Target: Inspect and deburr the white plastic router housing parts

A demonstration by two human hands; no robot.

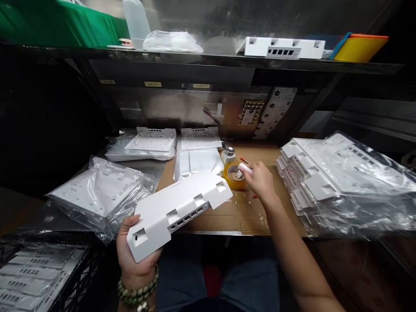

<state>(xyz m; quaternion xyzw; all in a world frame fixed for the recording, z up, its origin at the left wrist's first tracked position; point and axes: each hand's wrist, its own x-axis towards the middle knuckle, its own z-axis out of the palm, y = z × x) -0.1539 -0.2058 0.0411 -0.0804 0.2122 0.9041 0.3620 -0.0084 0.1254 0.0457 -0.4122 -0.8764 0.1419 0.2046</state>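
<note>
My left hand (pixel 138 249) grips one end of a white plastic cover (pixel 182 203) with a row of port cutouts and square notches. The cover is tilted, its far end raised toward the right. Over the cardboard, my right hand (pixel 260 180) is closed on a small white object (pixel 245 169), held at the inner edge of a yellow tape roll (pixel 236 184). Just behind the roll stands a small bottle with a metal cap (pixel 229 151). A stack of white sheets (pixel 198 162) lies behind the held cover.
Bagged white covers (pixel 344 169) are piled at the right, and more bagged ones (pixel 97 190) lie at the left. A black crate (pixel 78 277) sits low left. The overhead shelf (pixel 211 60) bears a green bin (pixel 58 24) and a yellow container (pixel 360 47).
</note>
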